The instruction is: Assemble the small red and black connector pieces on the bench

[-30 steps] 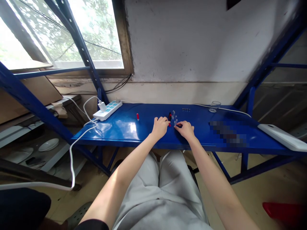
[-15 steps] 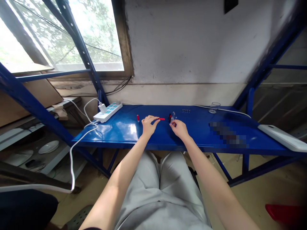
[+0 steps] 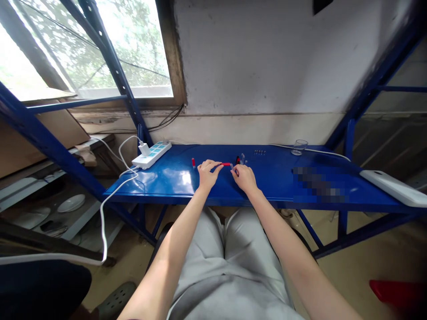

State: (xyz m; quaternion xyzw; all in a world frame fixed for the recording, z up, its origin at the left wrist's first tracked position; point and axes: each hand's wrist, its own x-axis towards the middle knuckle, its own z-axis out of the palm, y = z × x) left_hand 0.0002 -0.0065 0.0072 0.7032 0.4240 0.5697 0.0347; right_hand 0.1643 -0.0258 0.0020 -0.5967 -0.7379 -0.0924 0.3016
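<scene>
Over the blue table my left hand (image 3: 208, 174) pinches a slim red tube (image 3: 226, 164), which points right and lies nearly level. My right hand (image 3: 243, 177) is closed on a small clear piece (image 3: 231, 167) at the red tube's right end; whether the two touch I cannot tell. Just behind my right hand stand a few clear parts (image 3: 243, 158) and a dark and red part (image 3: 237, 160), partly covered by the fingers. Left of my left hand, a short red piece with a pale tip (image 3: 193, 162) stands on the table.
A white power strip (image 3: 152, 154) with a plug and cable sits at the table's (image 3: 173, 186) left end. Several tiny metallic bits (image 3: 259, 152) lie in a row at the back, near a clear glass (image 3: 299, 147). At right are a blurred dark object (image 3: 316, 184) and a white slab (image 3: 393, 188).
My right hand has moved left, away from the clear parts, bringing a small clear piece to the red tube's end. My left hand has barely moved.
</scene>
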